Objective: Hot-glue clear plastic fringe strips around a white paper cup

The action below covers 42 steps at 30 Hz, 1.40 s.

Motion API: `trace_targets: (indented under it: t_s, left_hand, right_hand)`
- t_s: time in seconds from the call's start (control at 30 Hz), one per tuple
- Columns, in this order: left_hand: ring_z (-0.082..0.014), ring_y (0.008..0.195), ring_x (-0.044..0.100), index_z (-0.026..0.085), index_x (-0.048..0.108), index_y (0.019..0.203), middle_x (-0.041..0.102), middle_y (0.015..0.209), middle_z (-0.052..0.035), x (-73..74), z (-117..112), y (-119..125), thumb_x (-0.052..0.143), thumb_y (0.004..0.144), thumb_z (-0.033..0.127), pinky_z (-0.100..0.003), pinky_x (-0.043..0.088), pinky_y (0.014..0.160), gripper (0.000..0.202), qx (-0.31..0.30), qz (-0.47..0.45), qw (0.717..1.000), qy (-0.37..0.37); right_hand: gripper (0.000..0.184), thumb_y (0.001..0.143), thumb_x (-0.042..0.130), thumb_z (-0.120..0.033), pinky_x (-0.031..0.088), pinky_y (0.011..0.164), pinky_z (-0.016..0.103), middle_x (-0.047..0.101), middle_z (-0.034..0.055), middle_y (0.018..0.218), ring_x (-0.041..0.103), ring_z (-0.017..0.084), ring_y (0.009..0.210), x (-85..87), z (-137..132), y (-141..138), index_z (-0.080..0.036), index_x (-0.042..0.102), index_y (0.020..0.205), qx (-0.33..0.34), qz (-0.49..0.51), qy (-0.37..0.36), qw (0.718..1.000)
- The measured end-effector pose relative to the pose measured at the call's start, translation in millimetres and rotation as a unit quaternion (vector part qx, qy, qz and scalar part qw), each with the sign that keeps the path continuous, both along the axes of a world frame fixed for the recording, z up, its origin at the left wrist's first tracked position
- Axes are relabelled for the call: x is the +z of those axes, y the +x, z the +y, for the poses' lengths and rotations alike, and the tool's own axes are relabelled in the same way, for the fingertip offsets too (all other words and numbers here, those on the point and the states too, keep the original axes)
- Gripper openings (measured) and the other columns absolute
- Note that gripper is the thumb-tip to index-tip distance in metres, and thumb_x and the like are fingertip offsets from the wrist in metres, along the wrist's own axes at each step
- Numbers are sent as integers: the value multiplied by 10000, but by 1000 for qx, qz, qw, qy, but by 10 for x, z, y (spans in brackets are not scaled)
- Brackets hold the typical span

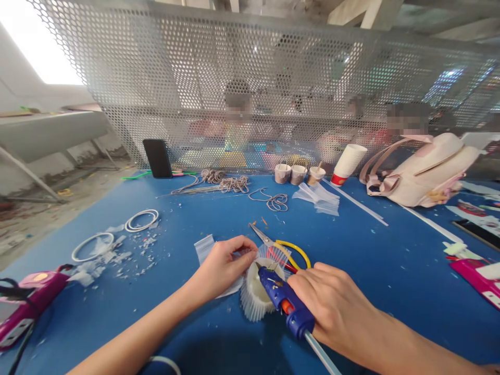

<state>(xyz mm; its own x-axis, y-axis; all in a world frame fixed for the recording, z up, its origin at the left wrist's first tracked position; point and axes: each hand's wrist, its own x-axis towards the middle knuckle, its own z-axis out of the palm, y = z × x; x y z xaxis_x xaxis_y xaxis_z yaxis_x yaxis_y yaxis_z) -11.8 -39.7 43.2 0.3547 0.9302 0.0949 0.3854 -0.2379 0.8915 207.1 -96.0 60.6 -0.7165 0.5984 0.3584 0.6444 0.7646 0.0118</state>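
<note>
My right hand (332,297) is wrapped round a blue glue gun (291,304), with a clear glue stick (322,354) sticking out of its back end. The nozzle points at a round white piece with a pleated, translucent frill (253,304). At its upper left edge, my left hand (230,263) pinches the frill between thumb and fingers. Scissors (300,250) with yellow and red handles lie just behind, partly covered by the frill. A strip of translucent pleated material (203,247) lies under and beside my left hand.
White rings (141,221) and scraps (103,258) lie at left, near a pink power strip (31,307). Along the back are a phone (157,159), cord bundles (233,184), small tubs (299,174), stacked paper cups (349,164) and a pale backpack (433,169). Behind a perforated metal screen (195,67) sit people.
</note>
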Motion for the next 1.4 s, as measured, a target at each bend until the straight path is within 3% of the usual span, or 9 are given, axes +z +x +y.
trace_targets:
  t_s: [0.63, 0.83, 1.0, 1.13, 1.27, 1.4]
  left_hand:
    - [-101, 555, 519, 162, 617, 796, 597, 663, 12, 27, -29, 3, 532, 811, 296, -202, 452, 520, 159, 4, 1, 1000, -4]
    - [-97, 534, 511, 164, 615, 791, 587, 640, 20, 18, -23, -4, 525, 814, 291, -193, 439, 496, 157, 7, 6, 1000, 0]
    - [-100, 518, 535, 171, 611, 788, 596, 639, 20, 17, -18, -16, 541, 811, 327, -204, 465, 510, 173, 9, -3, 1000, -10]
    - [-116, 563, 567, 170, 623, 799, 623, 699, 1, 18, -19, -57, 551, 811, 350, -222, 499, 542, 195, 12, -7, 1000, -14]
    - [-134, 638, 585, 169, 641, 832, 648, 749, -15, 59, -43, -115, 534, 825, 338, -235, 503, 595, 201, 6, 18, 1000, 5]
    - [-146, 741, 604, 185, 653, 849, 677, 828, -25, 130, -83, -169, 514, 814, 243, -232, 486, 655, 155, -13, 76, 995, 60]
  right_hand:
    - [135, 764, 434, -77, 305, 563, 321, 571, 19, 663, 498, 167, 579, -5, -9, -24, -173, 528, 752, 14, 3, -42, 999]
    - [198, 814, 374, -71, 300, 540, 321, 552, 18, 620, 485, 165, 534, -23, 29, -34, -172, 519, 724, -2, 16, -31, 999]
    - [187, 831, 385, -94, 308, 530, 308, 569, 13, 617, 492, 157, 528, -16, -13, 39, -178, 520, 734, -13, 70, -57, 996]
    - [67, 860, 483, -181, 384, 559, 281, 641, 8, 690, 558, 148, 567, 9, -110, 148, -187, 550, 855, -3, 153, -105, 983]
    - [122, 876, 526, -331, 439, 543, 251, 651, -10, 669, 585, 152, 564, 26, -182, 288, -232, 586, 838, -101, 243, -156, 952]
    - [263, 861, 513, -467, 451, 492, 240, 625, -22, 616, 574, 157, 530, -32, -127, 447, -250, 616, 754, -229, 300, -256, 890]
